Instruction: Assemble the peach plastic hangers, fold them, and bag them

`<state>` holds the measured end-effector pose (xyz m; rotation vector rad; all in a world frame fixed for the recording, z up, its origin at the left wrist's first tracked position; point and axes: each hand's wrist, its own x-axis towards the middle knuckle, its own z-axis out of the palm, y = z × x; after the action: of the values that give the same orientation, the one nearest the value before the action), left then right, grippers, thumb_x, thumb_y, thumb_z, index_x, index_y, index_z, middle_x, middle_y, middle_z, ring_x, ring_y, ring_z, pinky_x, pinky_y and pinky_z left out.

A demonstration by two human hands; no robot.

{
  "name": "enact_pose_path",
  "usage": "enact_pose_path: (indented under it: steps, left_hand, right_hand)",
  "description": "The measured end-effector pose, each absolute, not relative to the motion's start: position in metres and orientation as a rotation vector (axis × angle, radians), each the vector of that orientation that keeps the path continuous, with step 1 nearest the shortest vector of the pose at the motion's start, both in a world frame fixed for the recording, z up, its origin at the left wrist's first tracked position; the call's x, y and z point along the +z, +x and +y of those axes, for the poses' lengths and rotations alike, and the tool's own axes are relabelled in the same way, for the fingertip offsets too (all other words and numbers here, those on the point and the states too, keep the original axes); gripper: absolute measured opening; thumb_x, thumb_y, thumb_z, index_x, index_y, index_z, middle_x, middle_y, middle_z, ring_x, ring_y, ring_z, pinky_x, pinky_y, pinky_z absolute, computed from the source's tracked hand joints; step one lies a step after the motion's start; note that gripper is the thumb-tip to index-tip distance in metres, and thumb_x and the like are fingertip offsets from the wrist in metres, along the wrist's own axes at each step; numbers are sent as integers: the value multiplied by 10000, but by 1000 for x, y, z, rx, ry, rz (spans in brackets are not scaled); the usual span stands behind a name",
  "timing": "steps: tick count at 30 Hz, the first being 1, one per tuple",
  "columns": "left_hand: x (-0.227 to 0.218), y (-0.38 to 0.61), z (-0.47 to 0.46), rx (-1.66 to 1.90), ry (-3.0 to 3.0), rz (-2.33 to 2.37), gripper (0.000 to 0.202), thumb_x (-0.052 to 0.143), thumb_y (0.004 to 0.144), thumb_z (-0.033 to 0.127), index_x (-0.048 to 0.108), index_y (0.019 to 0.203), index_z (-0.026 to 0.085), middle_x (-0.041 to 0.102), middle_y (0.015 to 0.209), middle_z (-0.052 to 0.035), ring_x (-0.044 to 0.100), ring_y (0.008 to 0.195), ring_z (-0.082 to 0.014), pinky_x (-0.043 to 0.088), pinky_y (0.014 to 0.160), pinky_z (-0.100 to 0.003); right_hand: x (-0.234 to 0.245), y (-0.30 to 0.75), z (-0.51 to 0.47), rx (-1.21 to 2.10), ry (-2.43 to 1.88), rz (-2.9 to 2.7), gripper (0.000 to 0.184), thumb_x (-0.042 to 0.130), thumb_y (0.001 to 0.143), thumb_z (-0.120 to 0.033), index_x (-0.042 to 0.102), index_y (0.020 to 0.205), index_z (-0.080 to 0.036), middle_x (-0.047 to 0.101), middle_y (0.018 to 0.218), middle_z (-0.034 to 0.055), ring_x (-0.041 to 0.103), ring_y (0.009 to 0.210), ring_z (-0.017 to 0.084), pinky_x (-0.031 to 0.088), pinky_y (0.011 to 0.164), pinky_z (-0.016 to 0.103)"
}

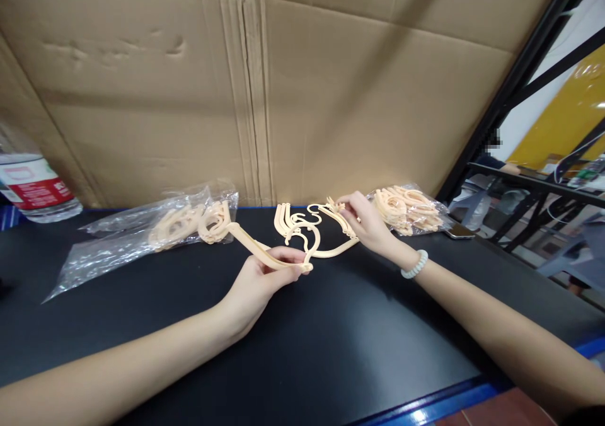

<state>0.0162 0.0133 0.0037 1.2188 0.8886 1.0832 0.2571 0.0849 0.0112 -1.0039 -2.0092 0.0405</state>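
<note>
My left hand (265, 278) is closed on a cream plastic folding hanger (255, 246); one long arm points up to the left and its curved hook rises by the fingertips. Further right, my right hand (371, 224) pinches a small cream hanger part (333, 204) at the far side of the loose pieces. Between the hands lie several hanger arms (283, 219) and loose hooks (313, 212) on the black table (321, 350). The fingertips of my right hand partly hide the part they pinch.
A clear plastic bag (108, 249) with cream hanger parts lies left, and another filled bag (409, 208) lies right beside a phone (459, 231). A large water bottle (35, 186) stands far left. Cardboard (378, 86) walls the back; a person (494, 161) sits beyond the black metal frame.
</note>
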Motion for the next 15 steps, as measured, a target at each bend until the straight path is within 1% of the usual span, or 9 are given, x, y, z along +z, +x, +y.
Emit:
enact_pose_path:
  steps: [3,5,8,11,13,15]
  left_hand:
    - [3,15,13,1087,1204,875,183,808,618,211,745,784,169,707,787,-34,616,812,-174,450,790,-285]
    - [2,15,13,1086,1210,863,179,809,625,215,745,786,168,709,800,-41,618,826,-181,453,807,-294]
    - [1,14,14,1083,1226,853,176,817,636,228,746,786,168,708,830,-46,619,860,-190,452,843,-303]
    - [0,14,14,1080,1226,849,183,827,646,239,744,797,177,702,855,-37,612,873,-177,445,850,-286]
    - [0,13,14,1080,1218,853,186,833,646,236,737,794,179,689,843,-23,603,857,-160,441,836,-269]
    - [0,13,14,1079,1215,856,192,839,638,233,726,782,175,673,818,-12,593,836,-150,436,823,-263]
  right_hand:
    - [21,251,67,348,-981,-1756,157,419,989,-355,491,1061,-236,443,593,-57,464,536,128,398,551,277]
    - [24,247,55,569,-923,-1619,186,443,977,-411,458,1060,-245,475,545,-75,478,483,117,400,510,267]
    - [23,239,43,830,-856,-1487,248,492,945,-465,419,1045,-250,613,621,-51,575,471,118,442,497,267]
    - [20,230,37,1021,-842,-1424,281,489,937,-489,402,1058,-250,681,684,-25,625,473,124,455,499,259]
    - [19,226,34,1115,-832,-1387,279,496,935,-480,408,1061,-247,706,729,-2,666,551,138,478,538,259]
    - [18,222,31,1200,-807,-1351,259,526,926,-447,424,1046,-243,723,811,27,705,724,167,513,626,278]
